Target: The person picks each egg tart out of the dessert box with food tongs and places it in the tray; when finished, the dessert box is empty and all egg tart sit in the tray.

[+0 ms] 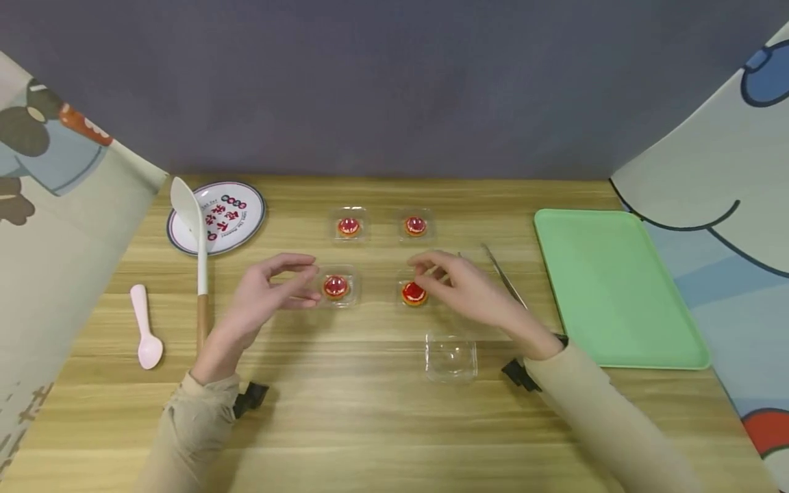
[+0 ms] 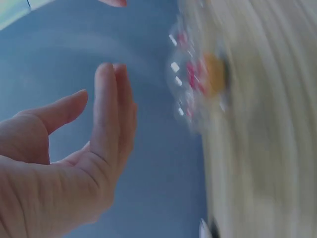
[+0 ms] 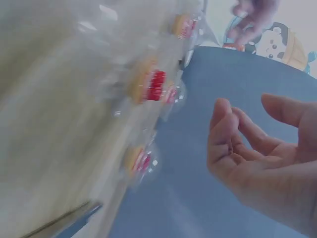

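My left hand (image 1: 261, 294) hovers at the left of a small red-topped tart (image 1: 335, 287) in a clear plastic box, fingers extended and nothing between them. Above the front right tart (image 1: 414, 294) is my right hand (image 1: 462, 286), its fingers loosely bent and holding nothing. That tart's red top (image 3: 157, 85) shows bare of any dome in the right wrist view. A loose clear plastic lid (image 1: 451, 359) lies on the table nearer to me. Two more tarts, back left (image 1: 348, 226) and back right (image 1: 415, 226), sit in clear domed boxes.
At right lies a green tray (image 1: 622, 294), with metal tongs (image 1: 504, 274) beside it, partly behind my right hand. On the left are a patterned plate (image 1: 240, 229), a white ladle (image 1: 202, 263) resting across it, and a pink spoon (image 1: 146, 335). A grey wall (image 1: 394, 89) borders the back.
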A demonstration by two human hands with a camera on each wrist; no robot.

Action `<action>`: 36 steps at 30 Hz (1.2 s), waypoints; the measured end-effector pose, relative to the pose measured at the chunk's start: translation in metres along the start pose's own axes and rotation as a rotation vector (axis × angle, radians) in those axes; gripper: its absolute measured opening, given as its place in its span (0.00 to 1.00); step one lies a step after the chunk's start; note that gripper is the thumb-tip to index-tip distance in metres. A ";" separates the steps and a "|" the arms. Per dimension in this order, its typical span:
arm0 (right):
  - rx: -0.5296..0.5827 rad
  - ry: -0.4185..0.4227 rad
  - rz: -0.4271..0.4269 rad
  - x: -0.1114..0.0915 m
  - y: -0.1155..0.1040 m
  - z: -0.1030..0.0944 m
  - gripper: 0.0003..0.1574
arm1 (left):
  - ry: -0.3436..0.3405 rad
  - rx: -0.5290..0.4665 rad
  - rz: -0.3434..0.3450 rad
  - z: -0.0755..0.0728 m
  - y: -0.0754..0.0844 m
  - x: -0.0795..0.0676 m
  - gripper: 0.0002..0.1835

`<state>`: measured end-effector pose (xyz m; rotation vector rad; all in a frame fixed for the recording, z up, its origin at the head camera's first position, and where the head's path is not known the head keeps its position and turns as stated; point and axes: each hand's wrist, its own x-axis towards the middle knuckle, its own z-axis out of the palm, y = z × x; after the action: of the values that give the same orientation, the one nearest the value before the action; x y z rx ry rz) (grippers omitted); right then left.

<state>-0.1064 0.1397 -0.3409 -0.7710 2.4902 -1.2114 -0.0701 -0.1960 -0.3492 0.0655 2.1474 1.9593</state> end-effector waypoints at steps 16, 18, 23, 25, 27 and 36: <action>-0.183 -0.354 0.073 0.111 -0.023 0.031 0.28 | -0.093 0.001 -0.152 -0.023 -0.039 0.009 0.36; -0.222 -0.383 0.073 0.115 -0.024 0.034 0.28 | -0.114 -0.004 -0.155 -0.023 -0.040 0.009 0.37; -0.253 -0.417 0.062 0.121 -0.026 0.042 0.21 | -0.129 -0.018 -0.165 -0.021 -0.039 0.012 0.38; -0.256 -0.423 0.060 0.122 -0.025 0.045 0.11 | -0.131 -0.024 -0.170 -0.021 -0.040 0.014 0.37; -0.256 -0.425 0.060 0.124 -0.025 0.048 0.06 | -0.134 -0.031 -0.176 -0.021 -0.040 0.015 0.37; -0.139 -0.421 0.163 0.124 -0.023 0.060 0.18 | -0.148 0.008 -0.177 -0.019 -0.041 0.020 0.37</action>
<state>-0.1737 0.0187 -0.3600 -0.7484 2.2482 -0.7365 -0.0883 -0.2149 -0.3911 0.0209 1.9944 1.7888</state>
